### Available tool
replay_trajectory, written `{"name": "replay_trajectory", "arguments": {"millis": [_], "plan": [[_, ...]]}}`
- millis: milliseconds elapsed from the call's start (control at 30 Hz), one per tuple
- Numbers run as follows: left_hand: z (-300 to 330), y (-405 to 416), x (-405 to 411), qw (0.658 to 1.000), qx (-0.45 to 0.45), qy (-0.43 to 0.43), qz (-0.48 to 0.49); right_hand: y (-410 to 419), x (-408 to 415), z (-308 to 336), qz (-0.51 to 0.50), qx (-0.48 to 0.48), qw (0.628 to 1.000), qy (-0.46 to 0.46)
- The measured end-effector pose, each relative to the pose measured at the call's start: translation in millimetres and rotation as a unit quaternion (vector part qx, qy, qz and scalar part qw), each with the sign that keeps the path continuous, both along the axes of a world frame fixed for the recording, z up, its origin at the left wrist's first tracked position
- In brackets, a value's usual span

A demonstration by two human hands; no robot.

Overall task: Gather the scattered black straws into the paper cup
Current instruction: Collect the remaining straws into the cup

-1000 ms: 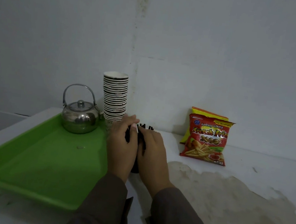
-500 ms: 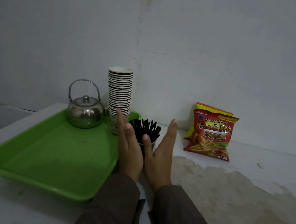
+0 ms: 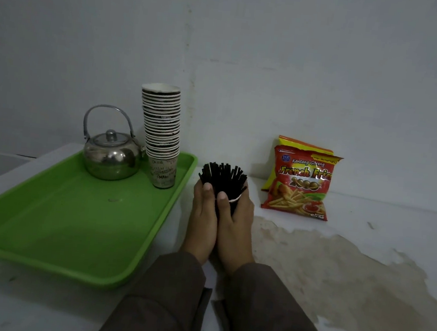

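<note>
A bundle of black straws [image 3: 223,176] stands upright in a paper cup [image 3: 235,200] on the white table, between the green tray and the snack bags. Only a sliver of the cup's white rim shows between my fingers. My left hand [image 3: 202,217] wraps the cup from the left and my right hand [image 3: 235,221] from the right, thumbs side by side on the near face. The straw tops fan out above my fingers.
A green tray [image 3: 71,220] at the left holds a steel kettle [image 3: 112,154] and a tall stack of paper cups [image 3: 162,135]. Two French fries snack bags [image 3: 302,182] lean on the wall at the right. The tabletop [image 3: 335,272] is stained brown at the right.
Half a second ago both hands were spread open around the cup; now they have closed onto it from both sides. The straws stay upright in the cup.
</note>
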State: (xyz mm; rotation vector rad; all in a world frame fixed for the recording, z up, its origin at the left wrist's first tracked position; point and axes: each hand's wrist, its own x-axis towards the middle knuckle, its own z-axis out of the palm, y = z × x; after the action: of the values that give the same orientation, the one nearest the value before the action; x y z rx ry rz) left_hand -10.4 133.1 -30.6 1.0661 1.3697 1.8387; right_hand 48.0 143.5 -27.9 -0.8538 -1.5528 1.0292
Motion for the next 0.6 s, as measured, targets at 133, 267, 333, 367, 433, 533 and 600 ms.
{"name": "replay_trajectory", "arguments": {"millis": [133,267,333,367,433,533,600], "plan": [[2,8,2,0.999,-0.003,0.046,-0.003,10,5,0,-0.016,-0.022,0.998,0.063],[0,20,-1,0.997,-0.013,0.074,-0.001,28,8,-3,-0.024,-0.036,0.997,0.064],[-2,25,-5,0.996,-0.021,0.088,0.002,38,8,-5,-0.018,-0.042,0.997,0.061],[-2,28,-8,0.995,-0.024,0.097,0.006,43,6,-6,-0.017,-0.042,0.997,0.055],[-2,35,-16,0.993,-0.023,0.115,0.011,52,3,-5,-0.02,-0.042,0.998,0.045],[-2,45,-24,0.989,-0.022,0.146,0.01,68,-1,-5,-0.037,-0.026,0.999,0.028],[-3,52,-27,0.986,-0.024,0.165,0.009,77,-3,-5,-0.059,-0.003,0.998,-0.013]]}}
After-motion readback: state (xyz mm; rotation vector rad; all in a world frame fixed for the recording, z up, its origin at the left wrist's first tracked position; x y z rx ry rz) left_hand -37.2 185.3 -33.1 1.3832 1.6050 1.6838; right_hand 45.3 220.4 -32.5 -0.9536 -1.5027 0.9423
